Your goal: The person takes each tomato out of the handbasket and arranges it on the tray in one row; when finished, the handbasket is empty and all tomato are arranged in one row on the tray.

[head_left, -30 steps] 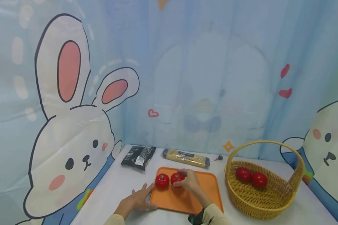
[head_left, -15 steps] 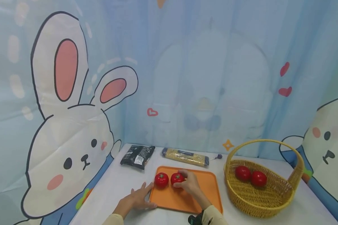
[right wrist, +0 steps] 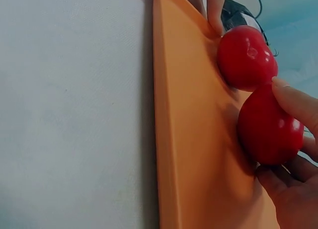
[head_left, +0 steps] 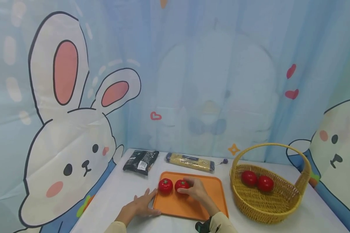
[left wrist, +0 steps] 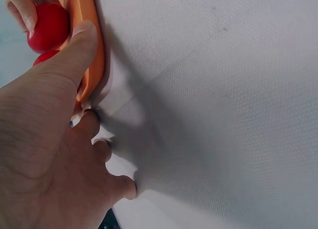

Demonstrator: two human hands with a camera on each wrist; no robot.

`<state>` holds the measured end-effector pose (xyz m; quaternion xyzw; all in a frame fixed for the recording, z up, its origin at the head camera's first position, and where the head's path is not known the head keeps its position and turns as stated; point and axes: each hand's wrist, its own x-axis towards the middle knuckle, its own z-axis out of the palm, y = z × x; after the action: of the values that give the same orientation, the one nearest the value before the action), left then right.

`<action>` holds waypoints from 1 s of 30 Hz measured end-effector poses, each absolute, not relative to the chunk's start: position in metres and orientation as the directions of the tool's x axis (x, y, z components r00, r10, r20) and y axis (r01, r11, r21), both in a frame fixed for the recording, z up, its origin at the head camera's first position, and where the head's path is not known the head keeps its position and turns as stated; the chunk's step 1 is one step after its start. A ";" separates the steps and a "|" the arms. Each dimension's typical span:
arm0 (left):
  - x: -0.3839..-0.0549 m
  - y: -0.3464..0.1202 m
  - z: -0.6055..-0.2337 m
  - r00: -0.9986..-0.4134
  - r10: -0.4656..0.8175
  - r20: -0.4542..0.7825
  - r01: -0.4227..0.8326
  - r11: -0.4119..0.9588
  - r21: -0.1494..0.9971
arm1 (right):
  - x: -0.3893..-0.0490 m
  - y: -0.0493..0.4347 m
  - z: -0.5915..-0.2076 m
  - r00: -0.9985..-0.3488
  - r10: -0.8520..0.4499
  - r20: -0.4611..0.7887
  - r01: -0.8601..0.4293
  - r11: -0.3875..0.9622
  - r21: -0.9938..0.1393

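Note:
An orange tray [head_left: 214, 194] lies on the white table with two red tomatoes on its left half. My right hand [head_left: 197, 191] grips the right-hand tomato [head_left: 180, 185] between thumb and fingers; in the right wrist view this tomato [right wrist: 266, 132] sits low over the tray. Beside it on the left is the other tomato [head_left: 165, 186], its green stem mark facing up. My left hand [head_left: 140, 206] is spread at the tray's left edge, holding nothing. In the left wrist view its thumb [left wrist: 82, 45] lies along the tray rim [left wrist: 94, 55].
To the right stands a yellow wicker basket [head_left: 262, 208] with a tall handle and two red tomatoes [head_left: 257, 182] inside. Behind the tray lie a black snack bag [head_left: 141, 161], a yellow noodle packet [head_left: 190, 162] and a small purple item [head_left: 225, 161]. A printed curtain [head_left: 192, 81] hangs behind.
The head view has shifted slightly, so everything sits a little further left. Both hands stay in place, the right one still on the same tomato.

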<state>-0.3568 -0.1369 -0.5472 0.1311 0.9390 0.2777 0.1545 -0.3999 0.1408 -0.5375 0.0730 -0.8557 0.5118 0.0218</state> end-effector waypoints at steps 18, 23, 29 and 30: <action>-0.359 -0.138 -0.554 -0.918 0.334 -0.212 0.155 0.797 0.584 | -0.381 0.158 -0.498 -0.975 -0.197 0.101 -0.183 0.464 -0.866; -0.352 -0.134 -0.545 -0.914 0.332 -0.232 0.147 0.806 0.574 | -0.370 0.191 -0.439 -0.882 -0.471 0.032 -0.286 0.479 -0.830; -0.347 -0.134 -0.531 -0.914 0.327 -0.240 0.141 0.811 0.568 | -0.365 0.250 -0.384 -0.588 -0.800 -0.124 -0.285 0.348 -0.893; -0.347 -0.135 -0.532 -0.914 0.328 -0.240 0.144 0.813 0.564 | -0.365 0.262 -0.380 -0.554 -0.822 -0.132 -0.265 0.325 -0.908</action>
<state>-0.3474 -0.1349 -0.5317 0.1257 0.9378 0.2785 0.1651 -0.3653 0.2623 -0.3802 0.3603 -0.7544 0.4560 -0.3052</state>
